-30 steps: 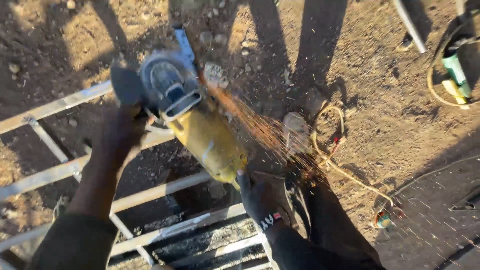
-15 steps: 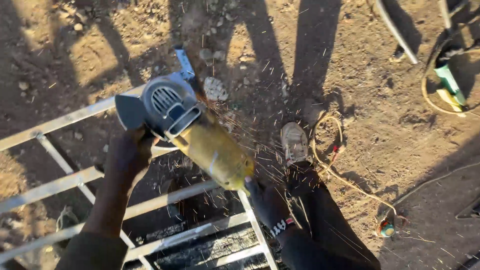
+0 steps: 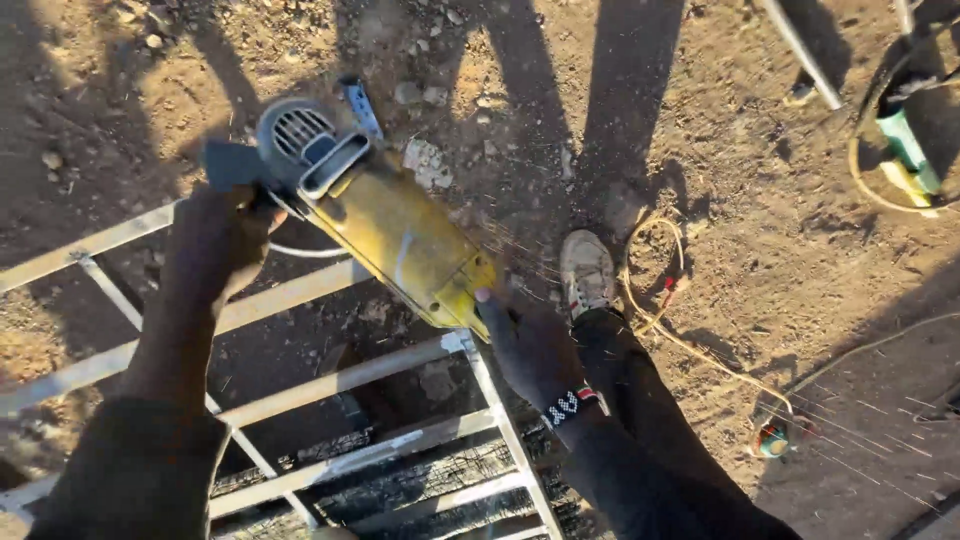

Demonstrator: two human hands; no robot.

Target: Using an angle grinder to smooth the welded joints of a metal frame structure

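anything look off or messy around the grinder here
Yes. A yellow cord lies in loose loops on the dirt beside the shoe, close to where the left hand and right hand hold the yellow angle grinder over the metal frame.

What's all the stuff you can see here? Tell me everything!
angle grinder: one, yellow body with grey head, held over the frame, upper middle
metal frame: one, pale bars, lying on the ground, lower left
mesh: one patch, dark, under the frame's lower bars
cord: one, yellowish, looping over the dirt right of the shoe
green tool: one, green and yellow, top right corner
pipe: one, grey, top right
stones: several, pale, on the dirt beyond the grinder
shoe: one, whitish, the person's own, middle
wristband: one, black and white, right wrist
left hand: one, gripping the grinder's head end
right hand: one, holding the grinder's rear end
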